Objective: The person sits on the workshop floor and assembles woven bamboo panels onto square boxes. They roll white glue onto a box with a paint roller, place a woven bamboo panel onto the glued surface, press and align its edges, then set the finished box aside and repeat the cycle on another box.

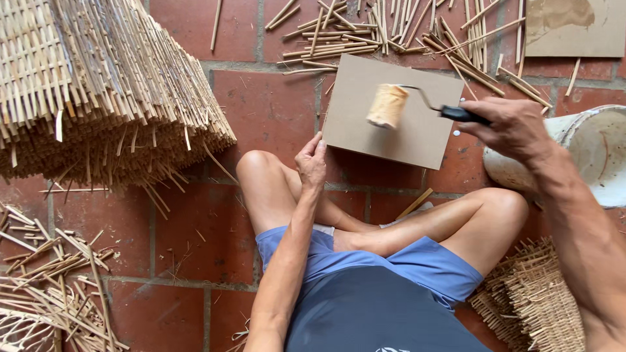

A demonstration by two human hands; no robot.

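Resting at the right edge, a white bucket (596, 153), contents unseen, is passed by the right hand (512, 127) clenched on a paint roller (388, 105) over a brown board (391, 111) whose near edge is pinched by the left hand (311, 160).

Seated person, cross-legged on red tiled floor (267, 111). Left hand (311, 161) pinches the near-left corner of a flat brown square board (417, 133). Right hand (512, 127) grips the black handle of a small paint roller with cream sleeve (387, 105), sleeve on the board. White bucket (596, 153) just beside right hand. Stacked woven bamboo mats (98, 85) far left; loose bamboo sticks (391, 29) beyond the board.
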